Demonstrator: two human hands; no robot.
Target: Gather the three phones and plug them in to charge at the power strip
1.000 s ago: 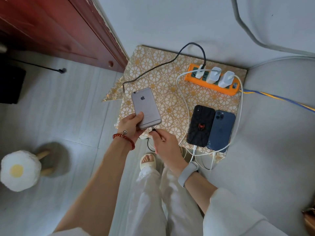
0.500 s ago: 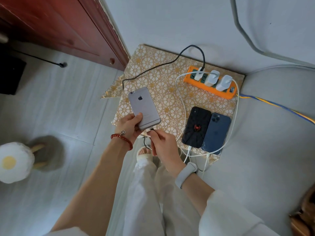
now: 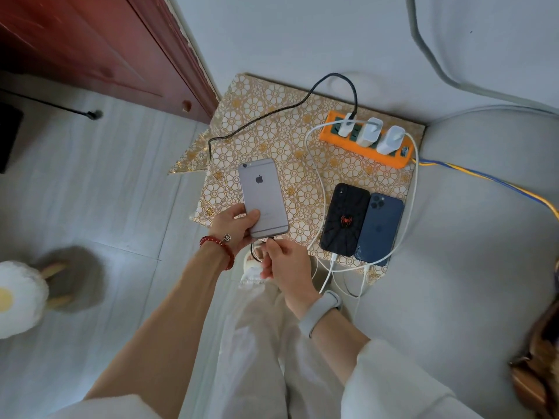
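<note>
My left hand (image 3: 234, 226) holds a grey phone (image 3: 261, 196) back-up by its lower end, above the gold-patterned cloth (image 3: 272, 128). My right hand (image 3: 286, 264) pinches the plug end of the black cable (image 3: 272, 111) right at the phone's bottom edge. A black phone with a red spider (image 3: 344, 219) and a dark blue phone (image 3: 379, 226) lie side by side on the cloth, each with a white cable at its lower end. The orange power strip (image 3: 363, 146) carries three white chargers (image 3: 369, 136).
A red-brown wooden door (image 3: 106, 46) stands at the upper left. A grey sofa (image 3: 484, 237) borders the cloth on the right, with a blue-yellow cord (image 3: 490, 182) across it. A white fluffy stool (image 3: 18, 297) sits on the floor at left. My legs and a slippered foot are below.
My right hand has brought the black cable's plug from just below the grey phone up to its bottom edge. The left hand keeps its hold on the phone.
</note>
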